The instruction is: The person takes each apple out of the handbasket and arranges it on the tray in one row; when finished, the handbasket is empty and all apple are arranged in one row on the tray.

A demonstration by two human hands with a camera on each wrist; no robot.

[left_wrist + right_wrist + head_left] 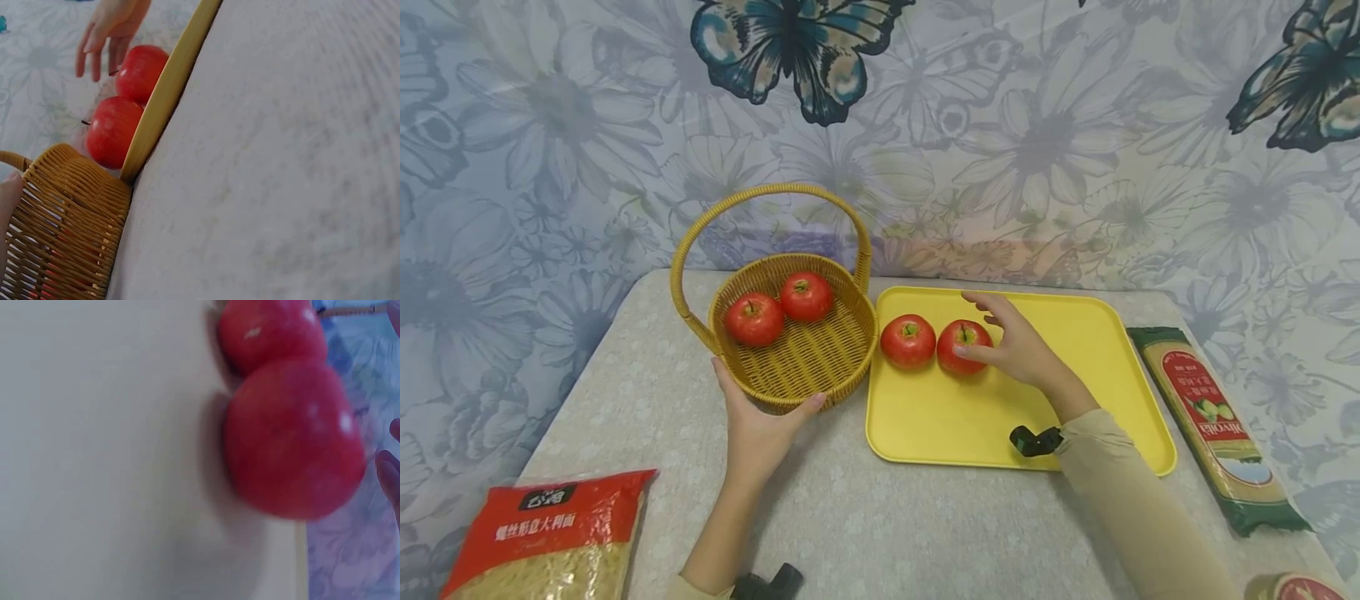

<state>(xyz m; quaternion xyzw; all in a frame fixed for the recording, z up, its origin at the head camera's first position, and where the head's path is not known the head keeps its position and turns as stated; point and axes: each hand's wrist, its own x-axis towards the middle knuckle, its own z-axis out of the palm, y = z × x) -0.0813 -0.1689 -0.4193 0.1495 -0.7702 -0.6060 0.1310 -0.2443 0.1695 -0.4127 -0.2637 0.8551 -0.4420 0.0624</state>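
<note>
**Apple (950,344) on yellow tray (925,421) framed by spread right hand (1021,352)**

Just left of that apple on the tray, a second apple (907,342) is placed; the way farther left is barred by a wicker basket (808,358), set at the tray's left edge. Two more apples (754,321) are held in the basket. Its near wall is touched by the left hand (762,429), thumb and one finger spread wide, the others hidden. Whether the apple is touched by the right thumb cannot be told. All stems are pointed roughly upward. The tray's long axis is laid left to right; the basket is stood upright, its handle (769,191) arched left to right. On the tabletop (940,525), right of the tray, a long packet (1213,425) is laid slantwise, "Olivoilà" seen upside down. Left of the tray and nearer, a red-topped bag (557,533) is marked "螺丝形意大利面".
</note>
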